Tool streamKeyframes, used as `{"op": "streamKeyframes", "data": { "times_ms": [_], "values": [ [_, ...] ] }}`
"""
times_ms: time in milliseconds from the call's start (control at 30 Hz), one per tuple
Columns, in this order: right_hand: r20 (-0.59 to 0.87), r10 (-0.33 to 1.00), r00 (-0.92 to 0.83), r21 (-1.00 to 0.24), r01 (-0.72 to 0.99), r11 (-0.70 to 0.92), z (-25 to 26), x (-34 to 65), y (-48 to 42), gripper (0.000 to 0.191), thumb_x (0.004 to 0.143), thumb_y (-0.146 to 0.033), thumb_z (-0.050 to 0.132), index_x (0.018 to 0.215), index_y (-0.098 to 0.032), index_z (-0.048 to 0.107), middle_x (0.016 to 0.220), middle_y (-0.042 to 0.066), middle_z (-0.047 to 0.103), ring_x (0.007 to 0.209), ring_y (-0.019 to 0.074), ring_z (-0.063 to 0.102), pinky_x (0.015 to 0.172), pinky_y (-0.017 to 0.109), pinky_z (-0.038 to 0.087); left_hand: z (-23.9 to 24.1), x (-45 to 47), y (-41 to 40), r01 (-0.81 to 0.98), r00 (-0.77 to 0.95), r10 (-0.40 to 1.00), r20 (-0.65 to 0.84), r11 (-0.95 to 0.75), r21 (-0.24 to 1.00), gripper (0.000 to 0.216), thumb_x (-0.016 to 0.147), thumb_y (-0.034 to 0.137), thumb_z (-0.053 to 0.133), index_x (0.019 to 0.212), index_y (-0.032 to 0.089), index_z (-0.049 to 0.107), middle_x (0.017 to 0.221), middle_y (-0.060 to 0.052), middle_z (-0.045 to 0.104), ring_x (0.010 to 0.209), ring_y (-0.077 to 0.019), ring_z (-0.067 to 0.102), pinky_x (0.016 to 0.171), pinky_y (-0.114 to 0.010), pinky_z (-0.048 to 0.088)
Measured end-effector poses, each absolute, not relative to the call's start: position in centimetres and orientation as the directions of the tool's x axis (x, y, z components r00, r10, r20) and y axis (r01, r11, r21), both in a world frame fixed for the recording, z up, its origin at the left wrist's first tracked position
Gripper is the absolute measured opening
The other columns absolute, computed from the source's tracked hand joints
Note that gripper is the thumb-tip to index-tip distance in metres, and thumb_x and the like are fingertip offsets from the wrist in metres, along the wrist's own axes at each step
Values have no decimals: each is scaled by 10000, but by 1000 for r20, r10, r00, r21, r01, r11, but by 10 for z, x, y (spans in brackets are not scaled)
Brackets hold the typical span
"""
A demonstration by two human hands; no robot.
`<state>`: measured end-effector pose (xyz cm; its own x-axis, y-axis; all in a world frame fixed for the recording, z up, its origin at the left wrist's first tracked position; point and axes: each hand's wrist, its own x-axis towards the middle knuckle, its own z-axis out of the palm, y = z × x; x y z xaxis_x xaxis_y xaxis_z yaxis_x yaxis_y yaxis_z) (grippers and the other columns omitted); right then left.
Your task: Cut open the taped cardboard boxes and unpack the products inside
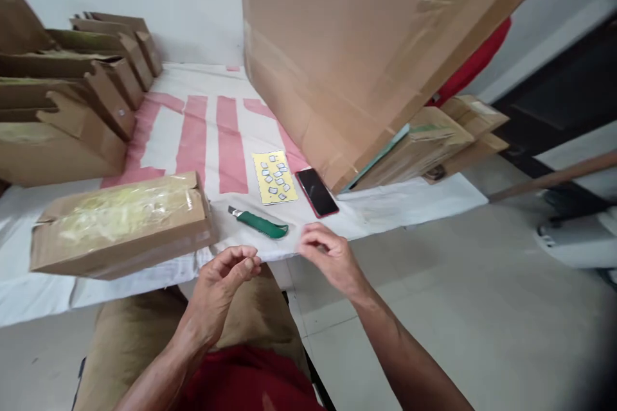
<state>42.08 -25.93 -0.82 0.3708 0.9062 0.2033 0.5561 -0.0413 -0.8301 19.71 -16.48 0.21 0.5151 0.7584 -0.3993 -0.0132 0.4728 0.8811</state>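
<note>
My left hand [222,286] is above my lap, at the table's near edge, with thumb and forefinger pinched together. My right hand [332,258] is off the same edge, fingertips curled to the thumb. If either pinch holds anything, it is too small to make out. A green utility knife [263,225] lies on the cloth just beyond both hands, its blade end pointing left. Behind it is a yellow card [274,178] with small drawings. A dark-screened phone [317,193] with a red edge lies beside the card, near my right hand.
A long taped cardboard box [130,221] lies at the front left. Several open cardboard pieces [81,135] stand behind it. One large cardboard sheet [347,45] leans upright at the back right, with more folded cardboard [424,135] beside it. White cloth with pink stripes [231,141] covers the table.
</note>
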Motion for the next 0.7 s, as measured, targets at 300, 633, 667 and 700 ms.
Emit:
{"op": "streamKeyframes", "data": {
  "times_ms": [300, 633, 667, 700],
  "values": [
    [315, 631, 708, -333, 706, -625, -60, 591, -309, 240, 882, -278, 535, 805, -212, 753, 906, 94, 717, 789, 220, 614, 701, 308, 434, -24, 198, -176, 161, 585, 658, -474, 479, 863, 391, 718, 524, 859, 913, 191, 792, 838, -56, 742, 850, -196, 660, 850, -301, 510],
    [143, 771, 620, -69, 784, -617, -60, 620, -301, 299, 948, -258, 510, 880, -208, 797, 998, 93, 743, 773, 199, 607, 645, 298, 350, -42, 191, -176, 247, 598, 636, -487, 432, 867, 387, 766, 542, 806, 914, 185, 779, 849, -56, 727, 860, -206, 635, 842, -307, 489],
    [114, 785, 609, -65, 793, -606, -59, 623, -302, 289, 942, -252, 521, 857, -217, 795, 991, 82, 748, 777, 195, 614, 645, 292, 354, -42, 191, -176, 252, 598, 633, -492, 434, 865, 383, 762, 537, 809, 911, 185, 780, 849, -57, 729, 860, -208, 636, 841, -307, 491],
    [85, 798, 596, -65, 803, -593, -58, 625, -303, 277, 934, -246, 534, 833, -225, 791, 981, 72, 753, 785, 193, 622, 648, 287, 360, -42, 191, -176, 258, 598, 628, -498, 438, 861, 379, 756, 531, 815, 909, 186, 781, 850, -58, 731, 860, -210, 639, 840, -306, 493]
  ]
}}
